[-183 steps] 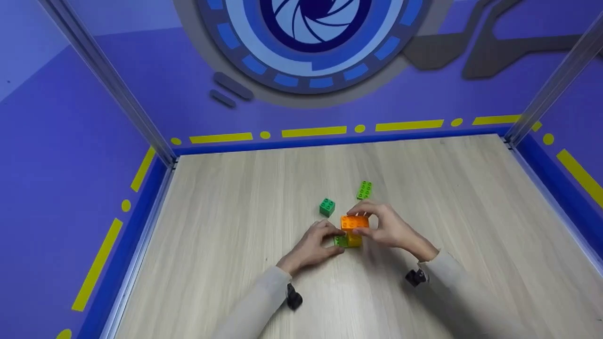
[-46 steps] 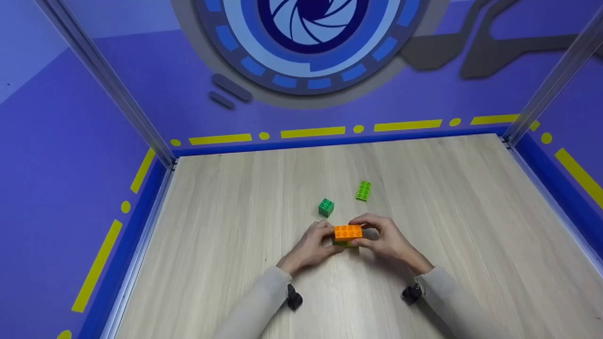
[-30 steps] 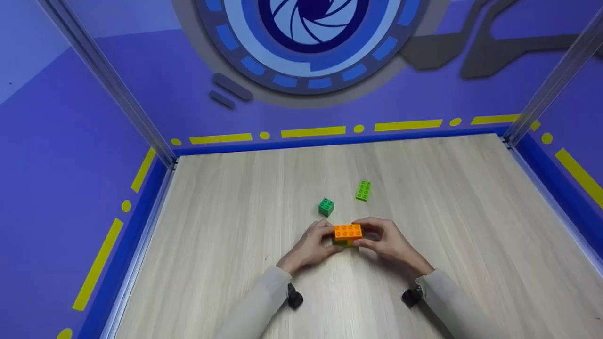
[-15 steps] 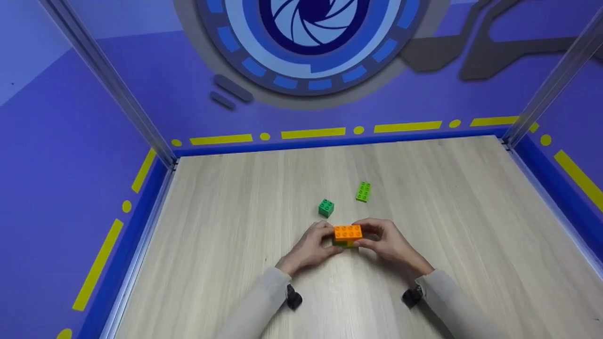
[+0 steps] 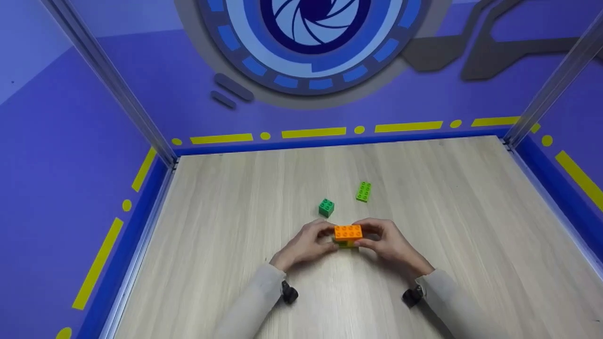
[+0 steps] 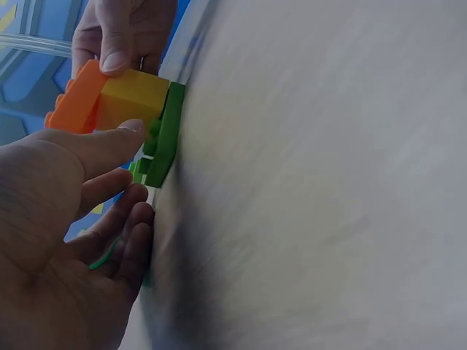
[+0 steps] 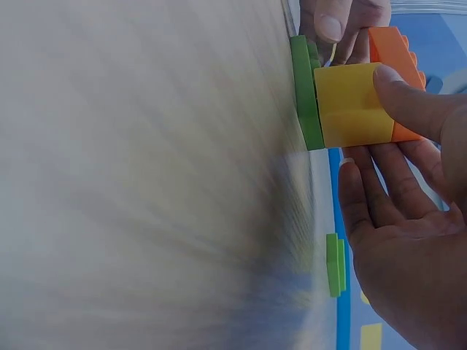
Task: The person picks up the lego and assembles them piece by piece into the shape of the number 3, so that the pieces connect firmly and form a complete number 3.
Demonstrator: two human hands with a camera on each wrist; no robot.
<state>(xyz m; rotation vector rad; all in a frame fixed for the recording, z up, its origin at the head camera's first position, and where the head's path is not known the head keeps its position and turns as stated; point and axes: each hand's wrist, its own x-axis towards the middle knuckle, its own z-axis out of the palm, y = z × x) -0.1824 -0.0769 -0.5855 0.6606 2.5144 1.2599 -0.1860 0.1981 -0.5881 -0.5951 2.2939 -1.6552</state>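
In the head view, a small stack of toy building bricks stands on the table between both hands. Its top is an orange brick [image 5: 348, 233] with two rows of studs. Below that, a yellow brick [image 7: 354, 106] sits on one end of a green plate [image 7: 306, 95]. My right hand [image 5: 388, 242] holds the stack from the right, its thumb against the yellow brick close to the orange one. My left hand [image 5: 306, 243] is at the stack's left side, thumb and fingers spread with a gap between them, gripping nothing that I can see.
Beyond the hands, a darker green square brick [image 5: 326, 207] and a lime-green plate [image 5: 363, 192] lie on the wooden table [image 5: 226, 207]. Blue-purple printed panels [image 5: 311, 113] wall the table at the back and sides.
Over the six seconds, the orange brick came down from a tilted, offset position onto the yellow one. Within the last half second, my left hand drew slightly left, off the stack. The right hand stayed.
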